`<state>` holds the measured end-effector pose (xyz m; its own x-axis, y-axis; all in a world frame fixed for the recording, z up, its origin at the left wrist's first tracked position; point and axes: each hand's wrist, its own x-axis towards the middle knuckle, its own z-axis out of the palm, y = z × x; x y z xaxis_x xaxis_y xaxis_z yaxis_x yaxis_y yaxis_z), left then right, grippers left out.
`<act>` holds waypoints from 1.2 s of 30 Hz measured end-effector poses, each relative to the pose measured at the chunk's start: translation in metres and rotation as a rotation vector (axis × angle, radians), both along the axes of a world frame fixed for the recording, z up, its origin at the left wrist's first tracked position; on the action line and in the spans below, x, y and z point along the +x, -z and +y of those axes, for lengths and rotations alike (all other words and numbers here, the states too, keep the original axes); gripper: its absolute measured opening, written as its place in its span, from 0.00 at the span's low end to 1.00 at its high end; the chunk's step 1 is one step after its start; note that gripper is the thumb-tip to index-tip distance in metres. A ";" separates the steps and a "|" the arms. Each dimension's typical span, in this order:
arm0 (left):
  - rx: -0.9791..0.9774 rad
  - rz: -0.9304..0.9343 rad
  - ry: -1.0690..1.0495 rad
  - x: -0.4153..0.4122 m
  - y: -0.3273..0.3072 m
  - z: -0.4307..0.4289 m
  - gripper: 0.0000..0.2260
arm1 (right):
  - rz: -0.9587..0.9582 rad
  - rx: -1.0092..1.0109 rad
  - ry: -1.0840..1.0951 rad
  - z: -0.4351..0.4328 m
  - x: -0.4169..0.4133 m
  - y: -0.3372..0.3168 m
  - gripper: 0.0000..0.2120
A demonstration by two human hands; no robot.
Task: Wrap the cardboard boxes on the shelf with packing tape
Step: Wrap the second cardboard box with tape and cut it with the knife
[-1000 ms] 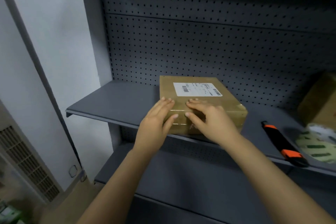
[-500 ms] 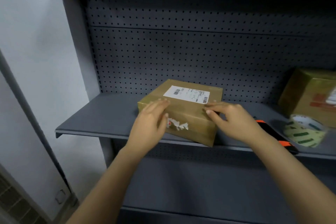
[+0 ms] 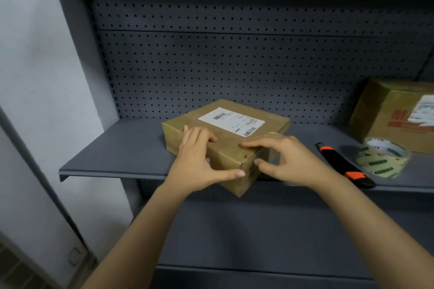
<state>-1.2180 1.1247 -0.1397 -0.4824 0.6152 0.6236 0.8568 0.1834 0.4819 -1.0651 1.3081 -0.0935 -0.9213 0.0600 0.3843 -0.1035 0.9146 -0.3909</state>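
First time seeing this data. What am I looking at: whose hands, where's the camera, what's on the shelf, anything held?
There is no robot here. These are a person's two bare hands, filmed by one wide-angle camera worn on the head that looks forward and down, so there is only this one view. On the grey shelf lies a cardboard box with a white label. The box is turned askew, so its near corner sticks out past the shelf edge. The left hand and the right hand both hold that corner, fingers on top and thumbs on the side faces. To the right lie an orange-and-black utility knife, a roll of packing tape and a second box. Neither hand touches them.
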 end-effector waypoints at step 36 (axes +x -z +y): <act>0.115 -0.208 -0.110 0.000 0.012 -0.054 0.13 | 0.037 0.221 -0.129 -0.045 -0.079 0.007 0.16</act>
<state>-1.2179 1.0705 -0.1522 -0.6676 0.4825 0.5670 0.7151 0.2037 0.6686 -1.1438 1.2626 -0.1002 -0.9008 -0.1467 0.4086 -0.2357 0.9556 -0.1766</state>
